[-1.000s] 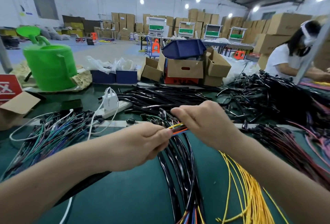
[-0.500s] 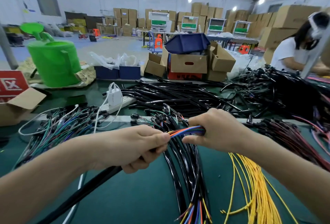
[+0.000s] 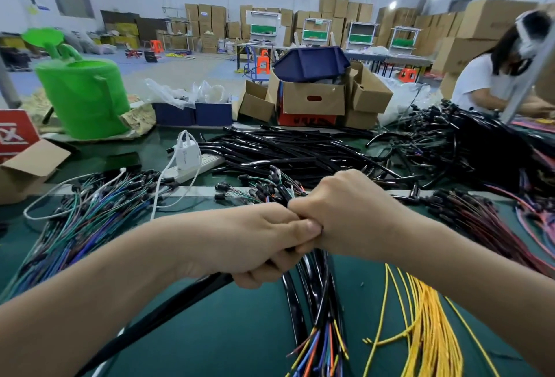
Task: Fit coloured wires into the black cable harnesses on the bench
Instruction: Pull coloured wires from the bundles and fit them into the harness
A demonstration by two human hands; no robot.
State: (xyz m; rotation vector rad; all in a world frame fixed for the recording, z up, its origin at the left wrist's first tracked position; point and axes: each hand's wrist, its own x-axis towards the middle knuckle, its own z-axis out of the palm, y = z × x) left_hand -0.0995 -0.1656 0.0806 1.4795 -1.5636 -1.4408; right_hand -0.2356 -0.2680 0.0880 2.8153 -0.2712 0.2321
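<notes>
A loose tangle of green and blue wires lies left of the left hand, which grips a black sleeve running down-left over the green bench. The right hand is clenched tight against its fingertips; I cannot tell what it grasps. Black cable harnesses with coloured wire ends fan out beneath both hands. Yellow wires lie under the right forearm.

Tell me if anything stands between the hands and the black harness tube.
Nothing visible does. The left hand grips the black harness tube directly, and the right hand, fingers curled, is butted against the left hand's fingertips. The spot where they meet is hidden by the fingers.
</notes>
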